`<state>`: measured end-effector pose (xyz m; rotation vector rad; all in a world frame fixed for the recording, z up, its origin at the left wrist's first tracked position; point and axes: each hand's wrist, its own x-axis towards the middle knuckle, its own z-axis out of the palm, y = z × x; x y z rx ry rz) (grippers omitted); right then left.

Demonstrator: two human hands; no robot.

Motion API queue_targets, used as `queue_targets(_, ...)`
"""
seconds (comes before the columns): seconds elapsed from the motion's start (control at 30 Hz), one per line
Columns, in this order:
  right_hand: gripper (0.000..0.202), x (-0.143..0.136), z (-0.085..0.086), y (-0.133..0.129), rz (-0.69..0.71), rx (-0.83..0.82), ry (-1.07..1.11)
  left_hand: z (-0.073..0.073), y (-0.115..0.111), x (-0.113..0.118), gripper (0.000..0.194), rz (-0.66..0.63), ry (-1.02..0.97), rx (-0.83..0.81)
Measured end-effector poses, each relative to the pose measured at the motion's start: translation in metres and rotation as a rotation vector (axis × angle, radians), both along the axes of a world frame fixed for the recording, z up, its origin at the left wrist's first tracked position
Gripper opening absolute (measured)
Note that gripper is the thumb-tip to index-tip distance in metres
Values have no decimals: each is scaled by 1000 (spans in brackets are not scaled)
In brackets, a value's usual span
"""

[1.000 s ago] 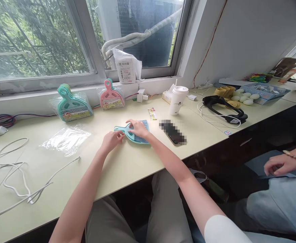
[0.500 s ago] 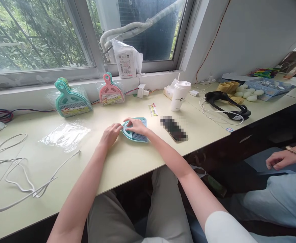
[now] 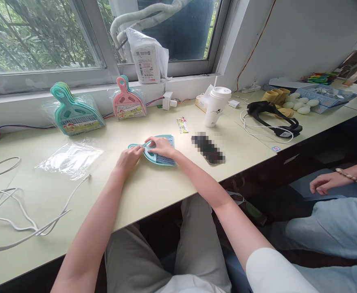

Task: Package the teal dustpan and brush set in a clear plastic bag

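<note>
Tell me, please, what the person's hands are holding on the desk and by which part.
Both hands are on a small teal dustpan lying flat: the left hand at its handle end, the right hand pressing on the pan's body.

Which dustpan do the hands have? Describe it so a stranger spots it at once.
On the pale desk below the window, between the clear plastic bag and the blurred phone, lies a teal mini dustpan. Unlike the bagged teal and pink sets by the sill, it lies flat, unwrapped, under both hands.
</note>
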<state>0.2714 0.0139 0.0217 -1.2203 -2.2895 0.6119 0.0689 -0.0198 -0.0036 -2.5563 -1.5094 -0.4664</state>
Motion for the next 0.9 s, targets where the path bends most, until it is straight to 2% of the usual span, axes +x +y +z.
queue_targets(0.17,34,-3,-2,-2,18,74,-13,-2,0,-1,32,3,-65,49)
queue_targets(0.23,33,-4,-2,-3,3,94,4,0,0,1,32,15,-147,83)
queue_targets(0.33,32,-5,1,-4,-70,127,72,6,-1,9,29,100,-387,191)
queue_targets(0.4,32,-6,4,-6,-156,152,128,12,-2,17,37,167,-631,200)
queue_targets(0.43,32,-6,5,-7,-205,161,149,14,-3,21,44,171,-760,116)
queue_targets(0.5,34,-7,5,-8,-289,170,170,17,-6,28,54,107,-965,-219)
queue_targets(0.57,34,-8,3,-7,-331,176,175,17,-9,33,61,11,-1062,-579)
queue_targets(0.6,34,-8,2,-5,-327,175,178,16,-10,34,65,-18,-1091,-695)
queue_targets(0.67,33,-6,4,0,-267,159,192,13,-10,33,71,-16,-1160,-778)
queue_targets(0.77,29,9,18,5,-183,179,173,9,-3,23,68,39,-1254,-765)
queue_targets(0.83,25,33,33,-1,-210,266,124,6,3,15,59,84,-1309,-748)
queue_targets(0.9,28,71,40,-18,-257,369,93,4,9,8,50,131,-1402,-736)
